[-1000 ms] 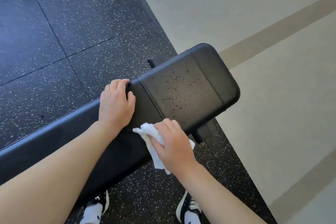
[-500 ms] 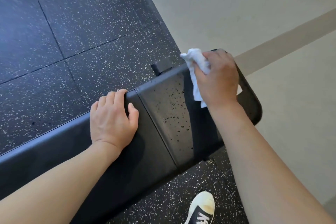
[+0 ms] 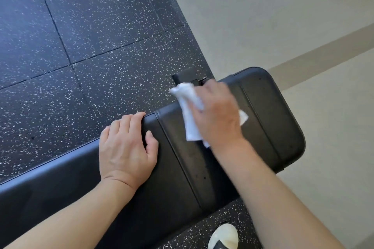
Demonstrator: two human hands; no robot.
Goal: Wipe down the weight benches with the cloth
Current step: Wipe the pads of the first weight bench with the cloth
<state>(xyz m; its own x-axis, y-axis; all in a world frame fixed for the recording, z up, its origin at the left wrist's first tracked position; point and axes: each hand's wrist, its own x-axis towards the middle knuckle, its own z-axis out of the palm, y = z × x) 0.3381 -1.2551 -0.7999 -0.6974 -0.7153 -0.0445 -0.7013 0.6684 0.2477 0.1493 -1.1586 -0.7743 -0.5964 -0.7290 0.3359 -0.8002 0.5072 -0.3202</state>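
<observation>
A black padded weight bench [image 3: 273, 119] runs from the lower left to the right, its seat pad ending at a rounded edge. My right hand [image 3: 216, 115] presses a crumpled white cloth [image 3: 189, 111] onto the seat pad near its far edge; part of the cloth is hidden under the palm. My left hand [image 3: 126, 147] lies flat on the long back pad just left of the seam, fingers curled over the far edge, holding nothing.
Black speckled rubber floor tiles [image 3: 81, 46] lie beyond the bench. Beige smooth flooring [image 3: 283, 16] with a darker stripe fills the right. A black bench bracket [image 3: 188, 76] sticks out behind the cloth. The toe of my shoe [image 3: 223, 236] shows below the bench.
My right hand with the cloth went from the near side of the seat pad to its far end, then back leftward toward the seam. My left hand stayed put.
</observation>
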